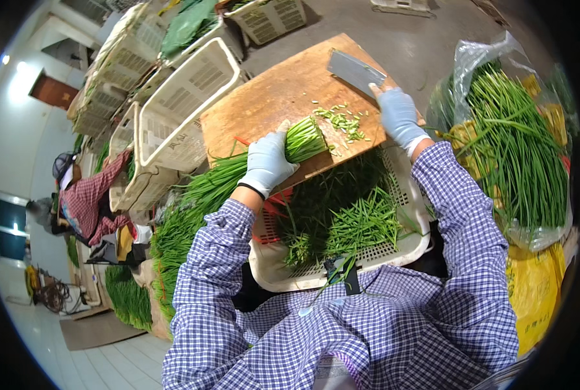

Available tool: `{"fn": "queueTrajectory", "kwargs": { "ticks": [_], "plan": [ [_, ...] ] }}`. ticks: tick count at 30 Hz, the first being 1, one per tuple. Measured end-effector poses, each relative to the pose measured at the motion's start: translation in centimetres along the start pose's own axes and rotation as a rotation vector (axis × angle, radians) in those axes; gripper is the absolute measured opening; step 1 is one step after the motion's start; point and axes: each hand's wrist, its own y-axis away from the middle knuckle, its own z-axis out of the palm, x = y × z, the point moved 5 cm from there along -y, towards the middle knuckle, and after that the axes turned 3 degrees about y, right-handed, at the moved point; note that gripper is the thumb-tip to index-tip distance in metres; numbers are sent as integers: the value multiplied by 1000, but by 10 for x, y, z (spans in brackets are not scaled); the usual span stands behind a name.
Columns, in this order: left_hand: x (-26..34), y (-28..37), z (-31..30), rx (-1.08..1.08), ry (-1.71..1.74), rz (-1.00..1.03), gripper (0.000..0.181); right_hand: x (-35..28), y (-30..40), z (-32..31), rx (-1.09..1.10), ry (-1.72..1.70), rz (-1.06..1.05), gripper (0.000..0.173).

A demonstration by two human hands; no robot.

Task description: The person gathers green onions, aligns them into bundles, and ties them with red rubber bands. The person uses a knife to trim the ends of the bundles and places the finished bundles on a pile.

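My left hand (pixel 269 163), in a pale glove, grips a bundle of green garlic chives (pixel 305 140) lying on a wooden cutting board (pixel 265 105). The bundle's evenly cut pale ends point right, and its long leaves trail off the board to the left. In my gloved right hand (pixel 401 116) is a cleaver (pixel 356 70), its wide blade over the board's far right part. Short cut stem pieces (pixel 343 122) lie scattered between the bundle's ends and my right hand. Below the board's near edge, a white plastic basket (pixel 419 243) holds cut greens (pixel 365 219).
More chives (pixel 519 146) lie in clear plastic at the right, above a yellow bag (pixel 536 292). White crates (pixel 190 97) stand at the left and back. A pile of chives (pixel 178 243) lies beside my left arm. Farther left, a person (pixel 88 204) in a checked shirt bends beside the crates.
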Motion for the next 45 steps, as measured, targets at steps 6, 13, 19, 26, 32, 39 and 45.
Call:
{"fn": "queueTrajectory", "kwargs": {
  "ticks": [6, 13, 19, 26, 32, 39, 45],
  "plan": [
    [-63, 71, -79, 254, 1138, 100, 87, -3, 34, 21, 242, -65, -338, 46],
    [-164, 193, -170, 679, 1420, 220, 89, -98, 111, -51, -238, -592, -774, 47],
    [-182, 255, -196, 725, 1632, 791, 99, -59, 58, -2, -22, -436, -448, 45],
    [-150, 299, -173, 744, 1576, 550, 101, -152, 36, -108, -127, -642, -457, 36],
    [-111, 292, -152, 863, 1496, 340, 35, -323, 86, -258, -19, -1114, -769, 93],
    [-133, 326, -165, 1097, 1819, 277, 27, -285, 160, -110, -837, -137, -1008, 65],
    [-95, 338, -112, 895, 2008, 348, 32, -130, 96, -246, -645, -772, -276, 59]
  ]
}}
